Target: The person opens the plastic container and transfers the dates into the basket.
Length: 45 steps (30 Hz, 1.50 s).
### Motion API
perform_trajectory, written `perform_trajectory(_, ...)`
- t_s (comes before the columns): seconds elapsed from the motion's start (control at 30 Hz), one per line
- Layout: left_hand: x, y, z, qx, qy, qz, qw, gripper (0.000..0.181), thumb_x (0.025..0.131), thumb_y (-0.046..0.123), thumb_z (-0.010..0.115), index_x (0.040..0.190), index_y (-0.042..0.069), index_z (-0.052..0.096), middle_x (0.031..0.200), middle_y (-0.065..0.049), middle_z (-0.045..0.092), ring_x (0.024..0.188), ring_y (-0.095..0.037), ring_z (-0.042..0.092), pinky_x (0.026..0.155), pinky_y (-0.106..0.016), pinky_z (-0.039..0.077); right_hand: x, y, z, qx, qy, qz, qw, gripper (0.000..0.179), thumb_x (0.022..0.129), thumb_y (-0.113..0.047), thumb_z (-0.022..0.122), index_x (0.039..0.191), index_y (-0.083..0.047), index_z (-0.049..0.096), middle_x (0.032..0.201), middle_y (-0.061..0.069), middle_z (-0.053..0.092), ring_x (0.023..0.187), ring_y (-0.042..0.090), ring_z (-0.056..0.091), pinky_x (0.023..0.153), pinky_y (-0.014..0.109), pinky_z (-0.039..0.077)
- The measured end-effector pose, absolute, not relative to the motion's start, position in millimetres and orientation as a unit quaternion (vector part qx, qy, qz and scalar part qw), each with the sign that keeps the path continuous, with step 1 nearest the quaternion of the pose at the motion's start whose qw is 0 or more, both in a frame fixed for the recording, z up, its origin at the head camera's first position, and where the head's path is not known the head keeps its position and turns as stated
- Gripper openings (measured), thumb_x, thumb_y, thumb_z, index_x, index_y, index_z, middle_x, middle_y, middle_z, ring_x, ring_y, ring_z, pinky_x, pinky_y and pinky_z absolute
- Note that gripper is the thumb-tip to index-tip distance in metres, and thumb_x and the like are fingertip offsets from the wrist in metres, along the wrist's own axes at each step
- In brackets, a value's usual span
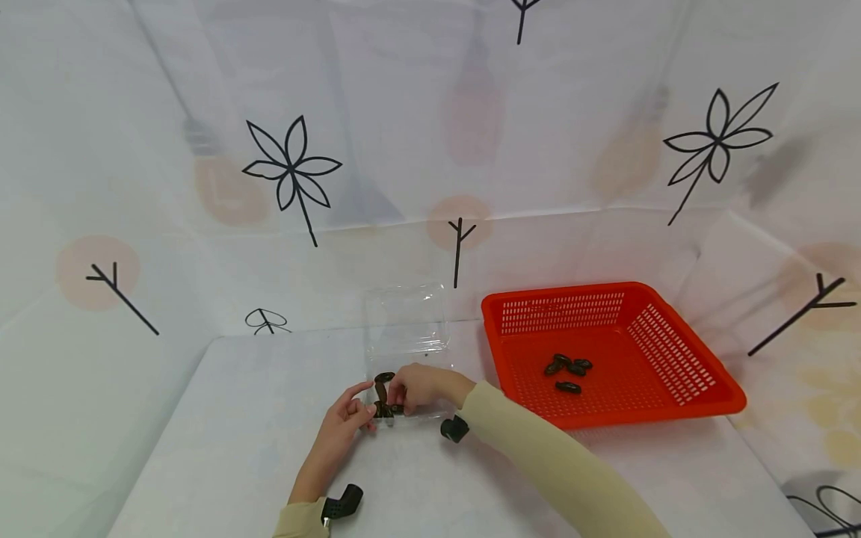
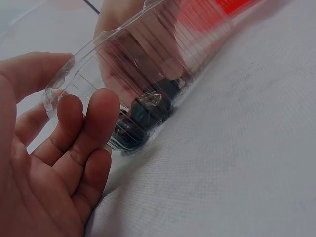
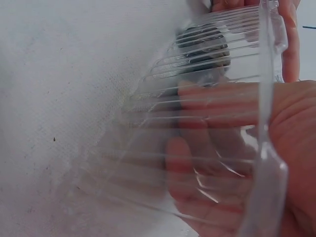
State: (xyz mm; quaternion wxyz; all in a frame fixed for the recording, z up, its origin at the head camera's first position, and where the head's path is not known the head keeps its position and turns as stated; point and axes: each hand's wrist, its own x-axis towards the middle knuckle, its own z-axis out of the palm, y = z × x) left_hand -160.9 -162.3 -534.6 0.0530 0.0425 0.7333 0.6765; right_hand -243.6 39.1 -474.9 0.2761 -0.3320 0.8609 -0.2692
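Note:
A clear plastic clamshell box [image 1: 430, 415] lies on the table, its clear lid [image 1: 406, 317] raised at the back. Several dark, glossy, wrinkled dates [image 1: 380, 391] sit along its left side. My left hand [image 1: 341, 422] holds the box's left front corner, thumb and fingers around the rim. My right hand [image 1: 422, 385] reaches down inside the box from the right, fingertips pinching a date [image 2: 172, 88] low by the front wall, right beside the others. The ribbed wall stands between the right wrist camera and these fingers [image 3: 217, 106].
A red plastic basket [image 1: 699, 351] with slotted sides stands at the right, with several dates [image 1: 568, 387] on its floor. White printed cloth [image 1: 403, 172] hangs behind and at the sides of the white table [image 1: 229, 433]. Each wrist carries a small black camera [image 1: 346, 502].

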Motion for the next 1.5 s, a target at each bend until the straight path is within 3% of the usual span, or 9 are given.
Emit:
perform_trajectory(0.47, -160, -163, -535, 0.043, 0.731, 0.680, 0.048, 0.048, 0.095, 0.007, 0.066, 0.141, 0.004, 0.051, 0.072, -0.012, 0.055, 0.067, -0.026, 0.066, 0.077, -0.028, 0.048, -240, 36, -478, -0.319, 0.866, -0.273, 0.273, 0.025, 0.075, 0.009, 0.078, 0.086, -0.013, 0.071, 0.072, -0.007, 0.058, 0.069, 0.006, 0.052, 0.066, 0.021, 0.045)
perform_trajectory(0.8, -161, -164, -536, 0.041, 0.737, 0.673, 0.050, 0.050, 0.096, 0.010, 0.066, 0.143, 0.003, 0.048, 0.073, -0.016, 0.056, 0.069, -0.028, 0.066, 0.079, -0.027, 0.046, -245, 41, -474, -0.328, 0.864, -0.273, 0.268, 0.022, 0.078, 0.002, 0.080, 0.086, -0.017, 0.071, 0.078, -0.007, 0.061, 0.075, 0.008, 0.054, 0.071, 0.023, 0.047)
perform_trajectory(1.5, -161, -163, -535, 0.043, 0.737, 0.672, 0.061, 0.049, 0.096, 0.012, 0.066, 0.142, 0.007, 0.051, 0.074, -0.011, 0.056, 0.071, -0.027, 0.067, 0.082, -0.028, 0.048, -257, 81, -435, -0.336, 0.857, -0.323, 0.218, 0.016, 0.087, -0.006, 0.076, 0.099, -0.018, 0.075, 0.087, -0.010, 0.067, 0.084, 0.011, 0.061, 0.078, 0.026, 0.051)
